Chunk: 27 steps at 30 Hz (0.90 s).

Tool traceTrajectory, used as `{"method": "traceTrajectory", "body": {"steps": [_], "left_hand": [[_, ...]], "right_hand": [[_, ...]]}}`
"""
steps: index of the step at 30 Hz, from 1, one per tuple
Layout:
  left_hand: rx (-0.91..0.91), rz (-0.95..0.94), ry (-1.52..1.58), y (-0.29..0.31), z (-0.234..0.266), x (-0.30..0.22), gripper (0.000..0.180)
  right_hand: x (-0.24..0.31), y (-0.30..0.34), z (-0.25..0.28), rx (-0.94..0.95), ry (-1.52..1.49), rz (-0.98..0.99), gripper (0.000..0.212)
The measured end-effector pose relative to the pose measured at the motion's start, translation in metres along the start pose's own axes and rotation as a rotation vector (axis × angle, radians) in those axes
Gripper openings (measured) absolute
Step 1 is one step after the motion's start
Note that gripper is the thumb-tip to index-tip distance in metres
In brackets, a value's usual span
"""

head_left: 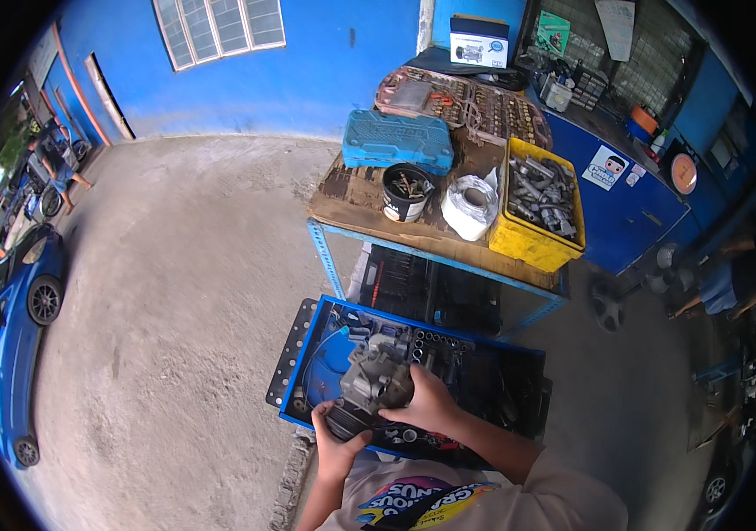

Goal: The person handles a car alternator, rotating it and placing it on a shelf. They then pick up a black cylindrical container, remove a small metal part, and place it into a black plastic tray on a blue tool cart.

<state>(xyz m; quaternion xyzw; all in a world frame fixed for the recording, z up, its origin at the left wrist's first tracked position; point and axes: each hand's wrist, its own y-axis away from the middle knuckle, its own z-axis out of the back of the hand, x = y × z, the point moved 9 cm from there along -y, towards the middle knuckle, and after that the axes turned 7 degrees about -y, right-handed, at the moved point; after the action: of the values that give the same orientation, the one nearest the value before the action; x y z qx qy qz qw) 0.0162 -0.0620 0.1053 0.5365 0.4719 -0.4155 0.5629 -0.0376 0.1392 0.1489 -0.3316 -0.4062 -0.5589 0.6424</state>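
Over the blue tool tray point(300, 389), I hold a grey cast-metal compressor point(376, 367) with a black grooved pulley point(347, 421) at its near end. Wrapped round the pulley's left and near side is my left hand point(339, 444), thumb and fingers closed on it. My right hand point(422, 400) grips the right side of the metal body, its thumb near the pulley. The compressor's underside is hidden, so I cannot tell whether it rests on the tray. Just beyond it in the tray lie sockets point(431, 341) and other small metal parts.
Past the tray, a wooden-topped table point(342, 203) carries a blue case point(398, 142), a black tub point(406, 193), a white roll point(471, 205) and a yellow crate point(533, 252) of metal parts. A blue car point(19, 327) stands left. People are at both far sides.
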Motion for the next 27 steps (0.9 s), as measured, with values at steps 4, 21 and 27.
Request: {"method": "traceTrajectory", "body": {"steps": [4, 21, 27], "left_hand": [[-0.016, -0.223, 0.093, -0.075, -0.007, -0.057, 0.081], [-0.299, -0.726, -0.435, -0.328, -0.088, -0.184, 0.086], [-0.369, -0.685, -0.407, -0.322, -0.093, -0.18, 0.087]], "right_hand": [[0.054, -0.084, 0.033, -0.101, 0.045, 0.303, 0.083], [0.09, -0.34, 0.14, -0.124, 0.908, -0.094, 0.071], [0.086, -0.136, 0.14, -0.647, 0.598, 0.543, 0.042]]}}
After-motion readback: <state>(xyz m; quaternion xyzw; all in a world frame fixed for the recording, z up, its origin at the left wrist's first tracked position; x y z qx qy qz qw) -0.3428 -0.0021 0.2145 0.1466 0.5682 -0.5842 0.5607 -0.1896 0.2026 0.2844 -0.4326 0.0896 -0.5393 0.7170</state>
